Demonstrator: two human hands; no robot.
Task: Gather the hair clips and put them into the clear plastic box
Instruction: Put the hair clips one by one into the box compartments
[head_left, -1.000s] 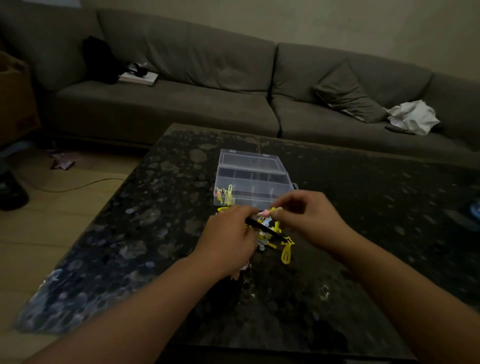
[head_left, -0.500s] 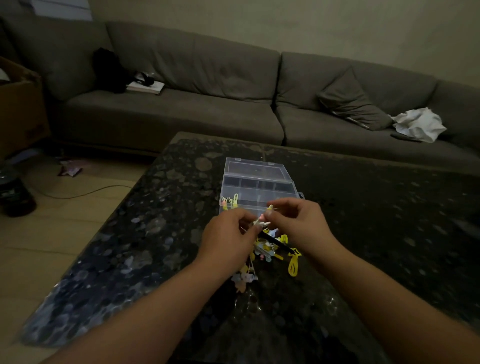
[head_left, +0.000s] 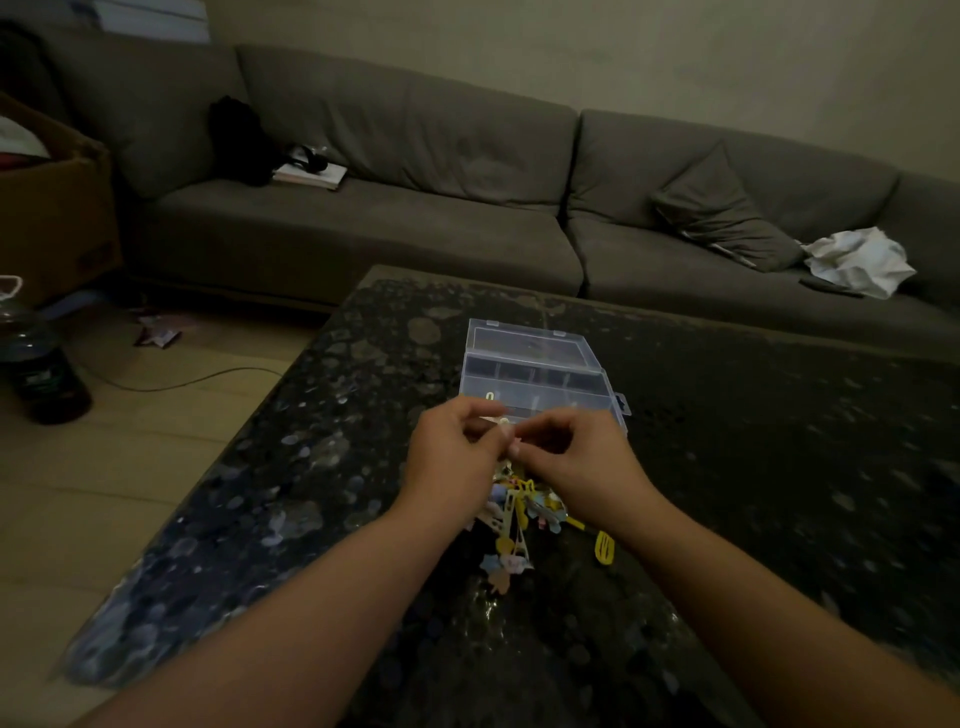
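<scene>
Two hands meet just near of box (head_left: 535, 371): left hand (head_left: 452, 457) and right hand (head_left: 576, 457) pinch small pale clip (head_left: 503, 425) between fingertips, probably to drop in open box. Pile (head_left: 519, 514) waits nearer on table (head_left: 779, 467).

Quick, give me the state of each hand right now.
Left hand: fingers curled, pinching a small pale hair clip.
Right hand: fingers curled, pinching the same clip from the other side.
</scene>
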